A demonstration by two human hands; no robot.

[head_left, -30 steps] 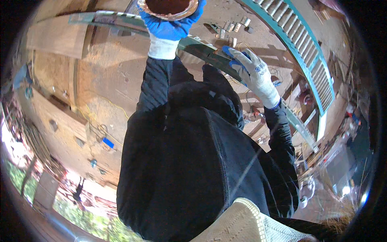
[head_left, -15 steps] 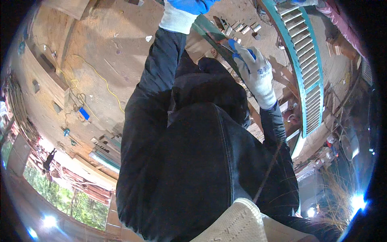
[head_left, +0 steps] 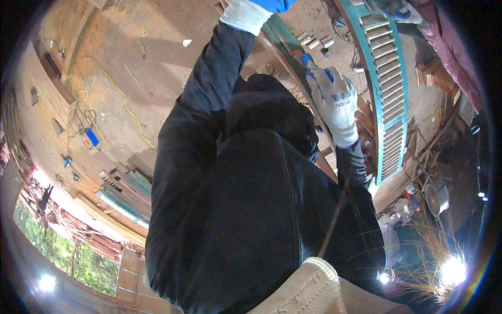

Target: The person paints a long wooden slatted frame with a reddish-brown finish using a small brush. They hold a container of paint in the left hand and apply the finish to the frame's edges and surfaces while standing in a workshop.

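Observation:
A long, narrow green plank (head_left: 281, 37) slants from the top middle down toward the right of my body. My right hand (head_left: 334, 97), in a white glove with blue fingertips, is closed over its edge, with the thumb and fingers on either side. At the top edge of the picture, my left hand (head_left: 260, 9) shows a white cuff and blue palm coating beside the plank's far end. Its fingers are mostly cut off by the frame, so their grip is hidden. To the right of the plank stands a curved-looking teal louvred shutter (head_left: 385, 78) with pale slats.
A co-worker's gloved hand (head_left: 408, 14) and pink sleeve (head_left: 444, 44) are at the shutter's far end. Small wood blocks (head_left: 314, 43) lie beyond the plank. A yellow cord (head_left: 123, 94) runs over the floor at left, near stacked boards (head_left: 123, 193).
The view has shifted slightly, moving the floor things leftward. My left hand sits a little farther right and higher; my right hand stays on the plank.

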